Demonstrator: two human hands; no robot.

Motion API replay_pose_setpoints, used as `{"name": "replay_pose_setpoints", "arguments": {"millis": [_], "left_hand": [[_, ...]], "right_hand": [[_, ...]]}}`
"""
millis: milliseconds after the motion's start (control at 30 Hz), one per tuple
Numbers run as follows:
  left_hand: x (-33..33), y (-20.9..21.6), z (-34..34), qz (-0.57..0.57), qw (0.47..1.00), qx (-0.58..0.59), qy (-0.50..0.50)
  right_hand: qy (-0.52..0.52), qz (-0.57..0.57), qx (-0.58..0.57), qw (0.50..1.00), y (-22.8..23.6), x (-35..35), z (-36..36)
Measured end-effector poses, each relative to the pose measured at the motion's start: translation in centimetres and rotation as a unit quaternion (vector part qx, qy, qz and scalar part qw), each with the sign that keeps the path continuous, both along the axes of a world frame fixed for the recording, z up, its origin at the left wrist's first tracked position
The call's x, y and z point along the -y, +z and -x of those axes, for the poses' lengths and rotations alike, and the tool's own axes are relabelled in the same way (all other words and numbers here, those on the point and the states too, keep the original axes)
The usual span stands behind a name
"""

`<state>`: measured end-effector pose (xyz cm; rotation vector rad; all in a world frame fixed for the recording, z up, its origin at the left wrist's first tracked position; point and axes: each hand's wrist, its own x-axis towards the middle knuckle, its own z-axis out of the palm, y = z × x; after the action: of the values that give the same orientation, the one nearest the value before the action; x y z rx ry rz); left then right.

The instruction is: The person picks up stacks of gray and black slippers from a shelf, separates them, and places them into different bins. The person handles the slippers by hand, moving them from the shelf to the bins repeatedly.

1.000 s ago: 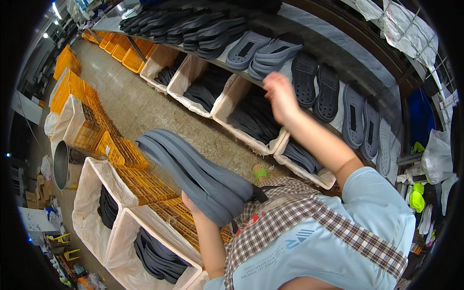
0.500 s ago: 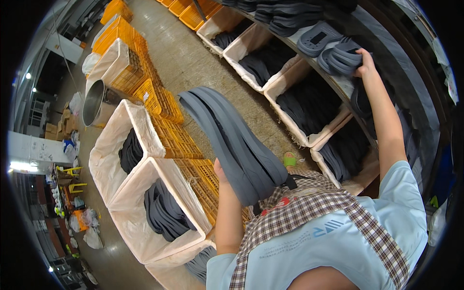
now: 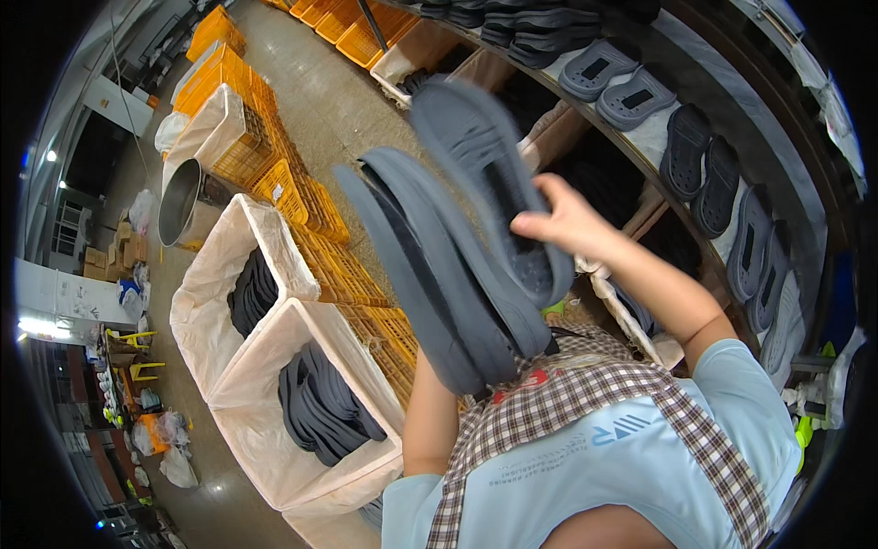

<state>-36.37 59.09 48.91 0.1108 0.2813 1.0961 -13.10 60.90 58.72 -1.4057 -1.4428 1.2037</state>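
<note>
A stack of grey shoe soles (image 3: 430, 265) stands tilted in front of my chest. My left hand is hidden behind it; only the left forearm (image 3: 432, 407) shows, and the stack rests on that side. My right hand (image 3: 574, 220) grips one grey shoe sole (image 3: 471, 151) near its heel, thumb over the top side. That sole is blurred at its toe and overlaps the right side of the stack. A dark slot runs along its middle.
On the right, a long shelf (image 3: 658, 146) carries pairs of grey and black soles (image 3: 686, 151). Lined crates stand beneath it. To the left, white-lined crates (image 3: 302, 316) hold more soles (image 3: 325, 403), beside yellow crates (image 3: 334, 261) and a metal drum (image 3: 183, 201).
My right hand has come from the shelf toward the stack, bringing a sole with it. The pile it was touching on the shelf now shows as a separate flat pair.
</note>
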Motion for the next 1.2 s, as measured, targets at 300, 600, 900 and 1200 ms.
{"name": "replay_pose_setpoints", "arguments": {"millis": [300,600,900,1200], "left_hand": [[3.8,-3.3,7.6,-0.017,0.999,-0.023,0.045],[4.5,-2.8,12.3,0.081,0.995,-0.044,0.039],[-7.8,1.7,9.9,-0.094,0.845,-0.495,0.179],[-25.1,11.7,23.8,-0.295,0.467,-0.833,-0.032]], "right_hand": [[0.098,0.087,-0.026,0.991,-4.6,1.9,10.0],[0.204,0.18,-0.106,0.956,-7.3,0.4,13.3],[0.319,0.298,-0.272,0.858,-14.5,-16.7,15.5],[0.474,0.445,-0.118,0.751,-15.8,-31.2,17.4]]}}
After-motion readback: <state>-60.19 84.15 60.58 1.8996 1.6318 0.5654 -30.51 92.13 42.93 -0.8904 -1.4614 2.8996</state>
